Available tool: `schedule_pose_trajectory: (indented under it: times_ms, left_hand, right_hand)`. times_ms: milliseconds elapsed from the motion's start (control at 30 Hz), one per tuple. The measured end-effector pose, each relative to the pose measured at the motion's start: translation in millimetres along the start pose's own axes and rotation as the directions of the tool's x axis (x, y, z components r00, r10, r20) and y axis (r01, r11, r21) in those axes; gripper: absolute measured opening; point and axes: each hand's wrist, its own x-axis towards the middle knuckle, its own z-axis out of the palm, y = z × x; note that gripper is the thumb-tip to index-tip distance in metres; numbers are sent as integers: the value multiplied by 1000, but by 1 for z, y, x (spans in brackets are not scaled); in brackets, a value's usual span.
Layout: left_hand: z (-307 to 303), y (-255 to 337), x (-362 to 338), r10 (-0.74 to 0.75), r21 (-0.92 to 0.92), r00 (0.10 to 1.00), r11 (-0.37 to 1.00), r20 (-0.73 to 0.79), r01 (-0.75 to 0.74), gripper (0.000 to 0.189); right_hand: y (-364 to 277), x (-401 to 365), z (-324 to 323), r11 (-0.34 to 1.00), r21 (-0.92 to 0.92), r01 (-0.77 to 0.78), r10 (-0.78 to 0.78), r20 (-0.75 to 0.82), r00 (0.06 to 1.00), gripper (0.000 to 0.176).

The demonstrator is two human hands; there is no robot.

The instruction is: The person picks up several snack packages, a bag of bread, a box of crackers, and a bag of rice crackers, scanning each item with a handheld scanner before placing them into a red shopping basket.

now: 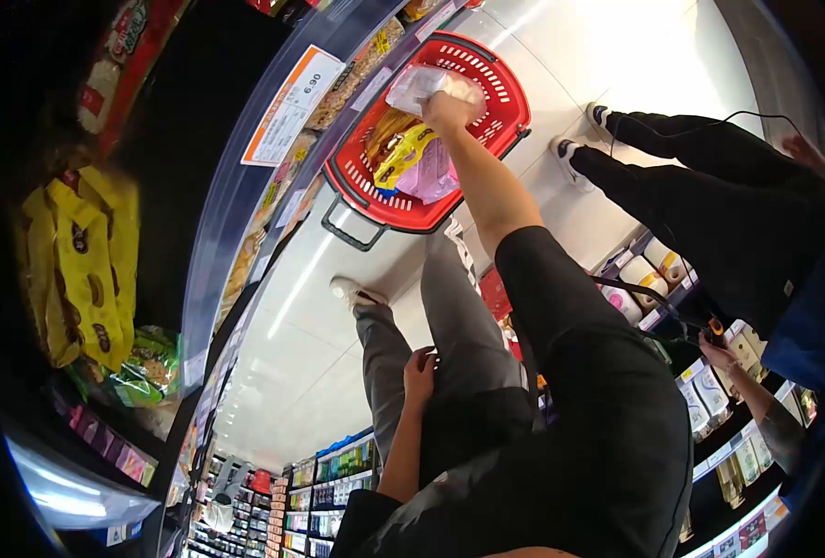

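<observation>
My right hand [448, 112] reaches into a red shopping basket [501, 74] on the floor, its fingers closed on a clear plastic bag [412, 88] with pale contents. Below that bag in the basket lie a yellow packet [405, 156] and a pink packet [428, 174]. The basket's black handle [352, 237] is folded down over the near side. My left hand [419, 374] hangs beside my grey trousers, fingers loosely curled and apart, with nothing visible in it.
Shelves with a price label [293, 107] and yellow packets [87, 265] run along the left. At the right stands another person in dark trousers [710, 195], one hand [718, 353] near a dark strap. Shelves of paper rolls [643, 274] are behind. Pale tiles [310, 298] cover the floor.
</observation>
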Motion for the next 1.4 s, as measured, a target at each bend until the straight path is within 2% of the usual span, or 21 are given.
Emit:
schedule_pose_trajectory:
  times_ms: [67, 133, 200, 267, 333, 467, 500, 533, 567, 633, 767, 867, 900, 933, 1000, 1067, 1100, 1200, 1267, 1333, 1400]
  left_hand:
    - [-5, 7, -6, -46, 12, 999, 999, -10, 46, 26]
    - [-17, 29, -21, -168, -134, 985, 978, -29, 163, 26]
    - [-37, 23, -32, -219, -211, 975, 955, -30, 207, 25]
    - [-58, 12, -42, -55, -220, 998, 974, -37, 45, 24]
    - [-72, 19, -58, -9, -277, 1000, 961, -29, 1, 31]
    - [-100, 41, -68, 90, -574, 979, 818, 185, 33, 40]
    - [-107, 50, -74, 146, -618, 955, 784, 259, 48, 44]
    - [-115, 64, -84, 206, -662, 925, 746, 320, 64, 47]
    - [-124, 79, -102, 361, -741, 843, 668, 399, 65, 51]
    - [-151, 85, -138, 610, -858, 655, 501, 446, 116, 54]
    - [-239, 44, -197, 769, -962, 577, 217, 274, 167, 53]
    - [-287, 6, -215, 805, -986, 572, 96, 156, 133, 53]
    - [-301, -4, -221, 815, -991, 567, 66, 123, 119, 53]
    - [-312, -13, -226, 823, -993, 560, 40, 94, 109, 53]
    - [-324, -26, -234, 834, -997, 548, 13, 56, 82, 53]
    - [-333, -37, -228, 804, -999, 595, -1, 20, 35, 53]
    - [-334, -33, -219, 729, -998, 683, -15, -48, -55, 51]
    - [-342, -19, -237, 745, -989, 667, 80, -23, -123, 57]
    - [-353, -26, -217, 708, -968, 706, 164, -19, -190, 62]
    - [-365, -29, -216, 572, -895, 819, 339, -49, -291, 64]
    - [-374, -38, -208, 523, -869, 851, 397, -51, -296, 72]
  right_hand:
    - [9, 6, 15, 994, -92, 61, -64, -31, 997, 39]
    - [20, -23, -2, 984, -102, 143, -150, -56, 987, 39]
    - [23, -63, -33, 978, 82, 193, -174, -194, 965, 34]
    - [26, -131, -68, 901, 129, 415, -361, -311, 879, 25]
    - [22, -199, -100, 733, -11, 680, -643, -337, 688, 12]
    - [-29, -382, -156, 603, 39, 797, -774, -211, 597, 19]
    - [-34, -425, -155, 505, -10, 863, -848, -192, 494, 20]
    - [-40, -464, -150, 392, -53, 918, -910, -165, 380, 22]
    - [-50, -507, -149, 366, -48, 930, -922, -154, 355, 22]
    - [-62, -590, -144, 162, -22, 986, -987, -12, 162, 25]
    - [-71, -662, -89, 227, -37, 973, -967, 110, 229, 24]
    - [-87, -677, -58, 472, 210, 856, -879, 38, 475, 34]
    - [-94, -677, -51, 586, 418, 694, -800, 167, 576, 39]
    - [-112, -683, -44, 565, 411, 715, -819, 172, 548, 39]
    - [-144, -693, -35, 597, 745, 296, -705, 313, 636, 50]
    - [-170, -699, -21, 662, 681, 313, -703, 420, 574, 59]
    - [-180, -698, -17, 716, 618, 324, -680, 514, 523, 69]
    - [-199, -690, 16, 748, 569, 342, -658, 573, 488, 77]
    - [-209, -681, 27, 797, 558, 229, -583, 612, 535, 73]
    - [-224, -684, 25, 749, 620, -232, -528, 771, 357, 67]
    - [-226, -666, 45, 725, 623, -292, -532, 777, 336, 63]
